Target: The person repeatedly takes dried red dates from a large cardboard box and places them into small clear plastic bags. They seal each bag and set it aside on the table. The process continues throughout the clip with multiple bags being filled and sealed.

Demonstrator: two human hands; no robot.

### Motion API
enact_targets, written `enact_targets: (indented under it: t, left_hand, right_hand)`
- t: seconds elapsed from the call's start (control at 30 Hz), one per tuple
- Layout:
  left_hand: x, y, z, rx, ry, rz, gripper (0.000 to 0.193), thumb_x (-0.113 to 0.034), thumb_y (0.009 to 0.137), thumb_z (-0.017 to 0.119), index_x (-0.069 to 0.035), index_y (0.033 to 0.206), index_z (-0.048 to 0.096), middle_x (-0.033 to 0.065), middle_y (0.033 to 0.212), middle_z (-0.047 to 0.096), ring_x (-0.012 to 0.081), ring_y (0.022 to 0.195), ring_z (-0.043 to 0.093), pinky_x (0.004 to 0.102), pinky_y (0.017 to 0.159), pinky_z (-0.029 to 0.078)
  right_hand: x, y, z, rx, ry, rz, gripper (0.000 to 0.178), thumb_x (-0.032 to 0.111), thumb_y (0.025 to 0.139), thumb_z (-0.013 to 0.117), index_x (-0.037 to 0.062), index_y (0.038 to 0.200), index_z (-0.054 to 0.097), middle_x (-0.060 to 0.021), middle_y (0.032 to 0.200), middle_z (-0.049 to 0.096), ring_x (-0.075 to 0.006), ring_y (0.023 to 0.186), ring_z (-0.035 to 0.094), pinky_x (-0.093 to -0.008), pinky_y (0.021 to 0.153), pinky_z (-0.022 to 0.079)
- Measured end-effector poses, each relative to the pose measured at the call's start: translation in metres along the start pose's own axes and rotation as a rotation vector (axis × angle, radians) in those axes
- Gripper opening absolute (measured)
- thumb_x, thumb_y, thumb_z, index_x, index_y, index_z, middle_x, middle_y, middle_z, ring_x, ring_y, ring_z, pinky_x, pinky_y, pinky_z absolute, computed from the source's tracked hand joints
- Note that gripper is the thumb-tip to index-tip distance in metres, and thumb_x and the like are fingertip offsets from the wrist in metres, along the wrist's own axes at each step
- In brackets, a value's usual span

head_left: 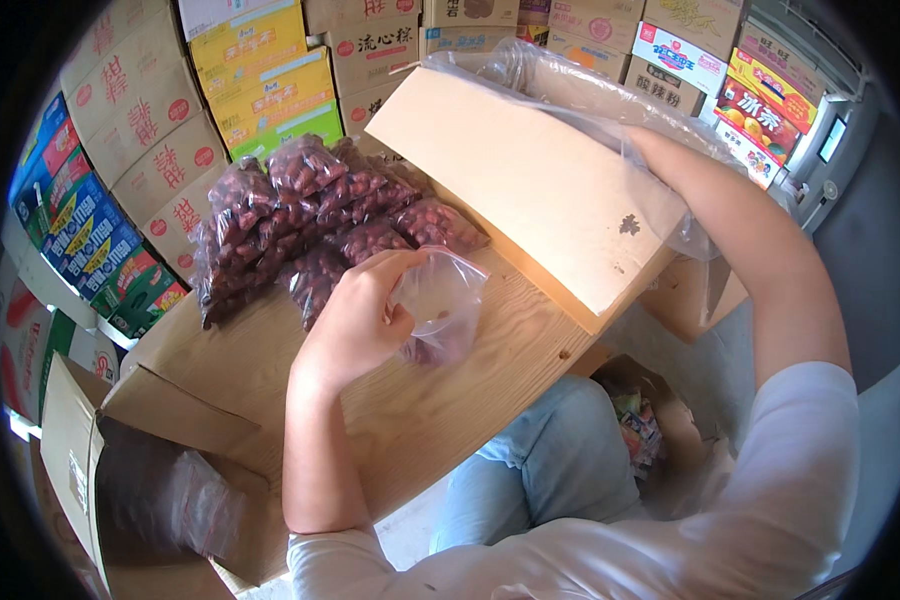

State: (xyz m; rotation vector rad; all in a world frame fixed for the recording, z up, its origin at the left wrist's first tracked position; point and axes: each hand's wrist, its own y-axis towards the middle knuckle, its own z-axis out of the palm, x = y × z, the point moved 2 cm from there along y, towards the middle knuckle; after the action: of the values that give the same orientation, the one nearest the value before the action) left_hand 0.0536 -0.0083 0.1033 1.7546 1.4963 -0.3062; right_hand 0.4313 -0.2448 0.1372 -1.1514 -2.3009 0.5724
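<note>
My left hand (364, 318) is closed on the top edge of a clear zip bag (450, 300) over the wooden table. The bag looks nearly empty, though something dark red shows at its bottom. My right arm (760, 230) reaches over the flap of a large cardboard box (530, 180) with a clear plastic liner (590, 85). Flap and liner hide that hand's fingers, and the box's contents are out of sight. Just beyond my left hand lies a pile of filled clear bags (310, 205) holding small dark red fruits that look like jujubes.
The wooden table (420, 410) slants across the view. At the lower left an open carton (80, 460) holds clear plastic bags (195, 500). Stacked cartons (150, 110) line the back. Below the table, near my knee, an open box (685, 420) contains colourful wrappers.
</note>
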Motion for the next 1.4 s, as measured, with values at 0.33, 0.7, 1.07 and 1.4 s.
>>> enact_targets:
  t: [0.33,0.7,1.07,1.4]
  left_hand:
    - [-0.001,-0.003,-0.002,-0.016,0.067,0.062,0.054,0.009,0.068,0.051,0.004,0.121,0.057,0.0184,0.117,0.062,0.0222,0.083,0.062,0.0287,0.066,0.048]
    - [0.000,-0.002,0.000,-0.007,0.104,0.070,0.054,0.009,0.068,0.050,0.004,0.122,0.057,0.0196,0.120,0.061,0.0257,0.091,0.064,0.0297,0.069,0.049]
    - [0.000,-0.004,-0.003,-0.002,0.099,0.040,0.053,0.008,0.069,0.051,0.005,0.122,0.057,0.0205,0.119,0.061,0.0227,0.086,0.062,0.0281,0.066,0.049]
    - [0.002,-0.006,-0.003,-0.021,0.125,0.059,0.054,0.008,0.069,0.049,0.004,0.122,0.057,0.0218,0.118,0.061,0.0277,0.091,0.064,0.0312,0.074,0.050]
  right_hand:
    - [-0.001,-0.008,0.013,0.010,0.050,0.041,0.032,0.029,0.094,0.053,0.0094,0.119,0.057,-0.0080,0.109,0.065,-0.0192,0.094,0.063,-0.0390,0.072,0.055]
    - [-0.004,-0.016,0.018,0.018,0.086,0.065,0.032,0.028,0.094,0.054,0.0081,0.120,0.056,-0.0086,0.108,0.065,-0.0200,0.092,0.064,-0.0397,0.071,0.056]
    - [-0.004,-0.020,0.017,0.018,0.120,0.076,0.033,0.027,0.094,0.055,0.0068,0.120,0.056,-0.0092,0.107,0.066,-0.0208,0.091,0.065,-0.0405,0.070,0.056]
    - [-0.006,-0.032,0.007,0.002,0.178,0.091,0.034,0.027,0.093,0.055,0.0057,0.120,0.055,-0.0098,0.106,0.066,-0.0215,0.089,0.066,-0.0412,0.069,0.056]
